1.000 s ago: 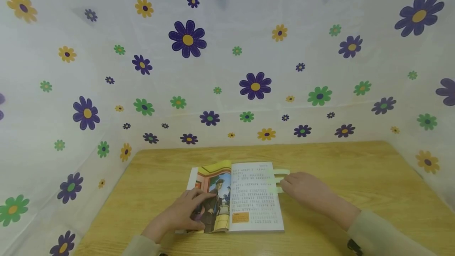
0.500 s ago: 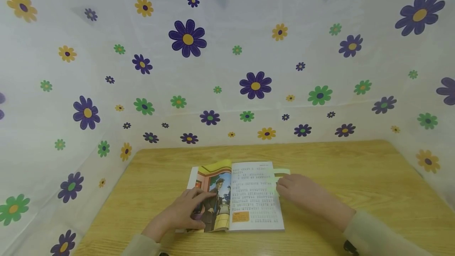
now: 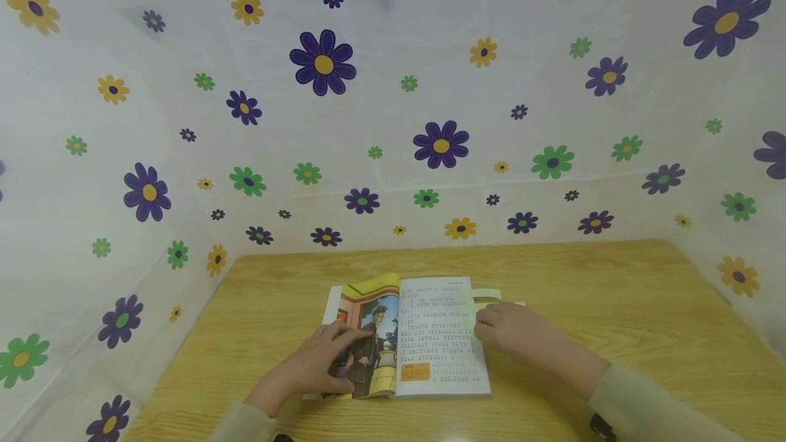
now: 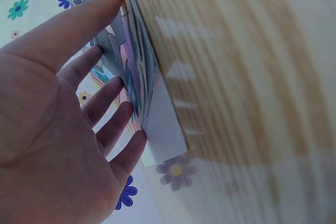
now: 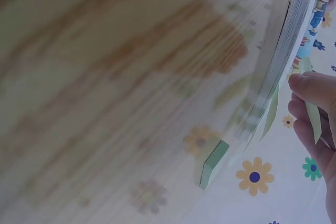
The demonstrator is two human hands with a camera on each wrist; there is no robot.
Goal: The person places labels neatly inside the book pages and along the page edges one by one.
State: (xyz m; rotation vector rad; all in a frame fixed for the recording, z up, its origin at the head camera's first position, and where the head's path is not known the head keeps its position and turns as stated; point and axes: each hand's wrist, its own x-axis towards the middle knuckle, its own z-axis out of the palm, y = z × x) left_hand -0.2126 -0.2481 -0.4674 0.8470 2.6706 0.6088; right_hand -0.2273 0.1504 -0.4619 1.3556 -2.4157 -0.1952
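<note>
An open book (image 3: 436, 333) lies on the table, a colour picture on its left page and print with an orange box on the right one. My left hand (image 3: 313, 363) rests on the left page with spread fingers; in the left wrist view its fingertips touch the page near the outer edge. My right hand (image 3: 522, 329) is at the right page's outer edge. Between its thumb and fingers it pinches a pale green sticky tab (image 5: 314, 119), partly hidden by the thumb. Another green tab (image 3: 487, 294) sticks out from the page above that hand.
A small green pad of sticky tabs (image 5: 214, 163) lies on the wooden table (image 3: 614, 305), mostly behind the right hand in the head view. White flower-patterned sheeting (image 3: 381, 108) encloses the table at the back and sides.
My right hand has shifted slightly left and down onto the page edge, covering the lower tabs that showed a second ago. The left hand has stayed in place on the left page.
</note>
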